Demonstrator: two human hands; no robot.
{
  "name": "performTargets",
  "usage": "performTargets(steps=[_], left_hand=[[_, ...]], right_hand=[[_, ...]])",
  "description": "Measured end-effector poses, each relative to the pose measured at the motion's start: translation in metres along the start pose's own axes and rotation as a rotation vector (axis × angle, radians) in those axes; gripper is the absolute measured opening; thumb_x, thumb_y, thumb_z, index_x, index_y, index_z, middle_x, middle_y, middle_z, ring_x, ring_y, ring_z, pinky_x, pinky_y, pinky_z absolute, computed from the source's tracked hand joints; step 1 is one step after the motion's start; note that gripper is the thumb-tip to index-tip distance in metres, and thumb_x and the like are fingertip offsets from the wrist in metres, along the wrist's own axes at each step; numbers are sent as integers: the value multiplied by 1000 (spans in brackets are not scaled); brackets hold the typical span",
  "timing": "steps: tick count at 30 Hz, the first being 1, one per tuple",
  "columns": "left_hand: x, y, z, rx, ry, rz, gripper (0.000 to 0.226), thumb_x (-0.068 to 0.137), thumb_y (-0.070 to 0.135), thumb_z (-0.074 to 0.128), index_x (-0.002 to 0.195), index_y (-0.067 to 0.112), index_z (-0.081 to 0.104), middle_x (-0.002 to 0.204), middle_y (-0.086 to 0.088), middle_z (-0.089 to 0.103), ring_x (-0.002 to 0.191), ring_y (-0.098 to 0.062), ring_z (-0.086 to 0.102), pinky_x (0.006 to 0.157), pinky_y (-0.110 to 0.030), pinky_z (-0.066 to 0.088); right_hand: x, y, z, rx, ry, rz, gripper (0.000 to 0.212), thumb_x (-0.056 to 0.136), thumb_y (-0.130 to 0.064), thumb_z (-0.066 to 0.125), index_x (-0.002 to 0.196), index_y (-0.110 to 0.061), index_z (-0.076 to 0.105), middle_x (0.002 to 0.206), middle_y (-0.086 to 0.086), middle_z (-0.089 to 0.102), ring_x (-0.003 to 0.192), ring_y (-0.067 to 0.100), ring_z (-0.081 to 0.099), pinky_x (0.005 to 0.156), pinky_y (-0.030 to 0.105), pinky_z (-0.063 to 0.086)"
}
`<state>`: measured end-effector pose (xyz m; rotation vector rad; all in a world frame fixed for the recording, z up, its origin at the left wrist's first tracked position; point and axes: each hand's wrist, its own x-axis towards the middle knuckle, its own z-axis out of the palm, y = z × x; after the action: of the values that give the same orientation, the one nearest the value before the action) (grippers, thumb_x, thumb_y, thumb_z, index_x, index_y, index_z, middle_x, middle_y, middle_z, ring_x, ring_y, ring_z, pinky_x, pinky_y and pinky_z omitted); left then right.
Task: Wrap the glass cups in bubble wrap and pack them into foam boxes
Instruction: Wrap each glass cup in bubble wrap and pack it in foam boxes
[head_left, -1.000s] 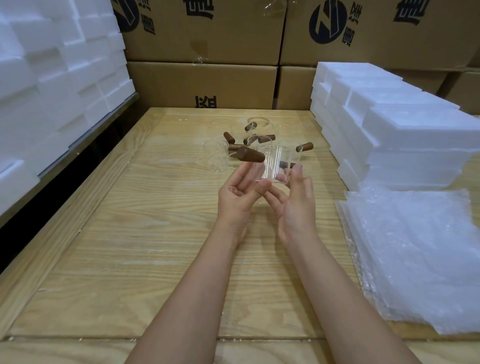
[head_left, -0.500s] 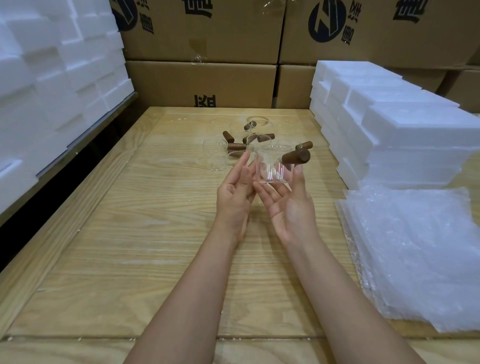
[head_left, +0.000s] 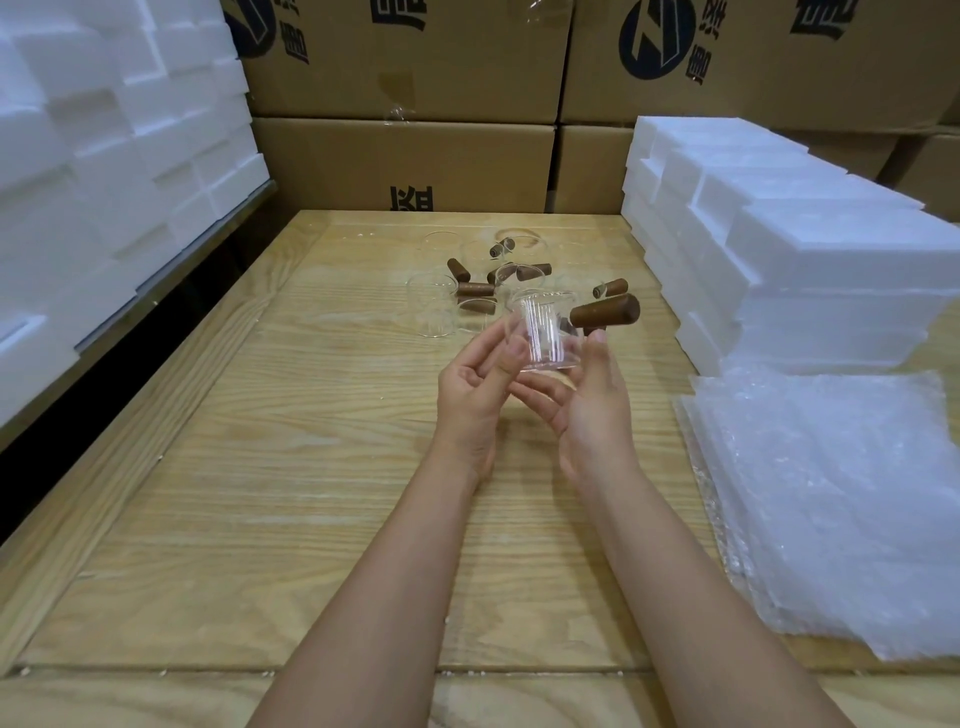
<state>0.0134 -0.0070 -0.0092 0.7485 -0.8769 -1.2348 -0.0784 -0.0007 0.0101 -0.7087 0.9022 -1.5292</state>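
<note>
We see the glass cup (head_left: 545, 338) held upright above the table (head_left: 260, 467), mouth up. Its brown wooden handle (head_left: 605, 312) lies nearly level and points right and a little away. Our left hand (head_left: 470, 395) is half curled, thumb and fingertips pinching the cup's left wall. Our right hand (head_left: 592, 410) lies palm up, fingers under the base, thumb raised against the wall beneath the handle. The cardboard boxes (head_left: 415, 156) behind carry a dark round logo and dark characters, which are cut off and unreadable to us.
</note>
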Motion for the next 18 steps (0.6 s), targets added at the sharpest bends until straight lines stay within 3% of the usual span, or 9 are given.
performTargets(steps=[3, 7, 11, 16, 18], left_hand=[[0, 1, 2, -3, 18, 15, 38, 73, 21, 69, 110, 20, 64, 101, 7, 74, 113, -20, 64, 104, -42, 45], [-2, 2, 4, -29, 20, 53, 44, 68, 24, 82, 108, 21, 63, 102, 9, 74, 118, -24, 61, 106, -44, 44], [-1, 2, 2, -76, 38, 74, 53, 61, 26, 82, 110, 21, 64, 111, 1, 72, 116, -20, 63, 91, -28, 54], [1, 0, 0, -70, 16, 100, 53, 62, 11, 79, 112, 19, 63, 109, 2, 73, 106, -16, 68, 80, -20, 54], [1, -1, -2, -61, 11, 107, 57, 61, 13, 81, 114, 18, 62, 108, 3, 73, 106, -17, 68, 80, -20, 53]], right_hand=[[-1, 2, 0, -100, 62, -85, 26, 101, -23, 40, 92, -13, 62, 95, 4, 58, 73, 16, 62, 68, 30, 59], [-2, 3, -1, -38, 45, -133, 18, 100, -17, 42, 94, -16, 59, 93, 3, 57, 81, 15, 60, 74, 29, 57], [-5, 5, -1, -10, -78, -168, 19, 96, -6, 43, 92, -17, 58, 91, -8, 63, 87, 5, 60, 83, 25, 51], [-3, 7, 0, -40, -65, -183, 5, 94, -17, 55, 92, -16, 58, 92, -11, 62, 94, 6, 57, 93, 27, 47], [-2, 8, -2, 4, -70, -166, 5, 93, -18, 56, 89, -16, 59, 90, -14, 67, 92, 3, 60, 86, 23, 49]])
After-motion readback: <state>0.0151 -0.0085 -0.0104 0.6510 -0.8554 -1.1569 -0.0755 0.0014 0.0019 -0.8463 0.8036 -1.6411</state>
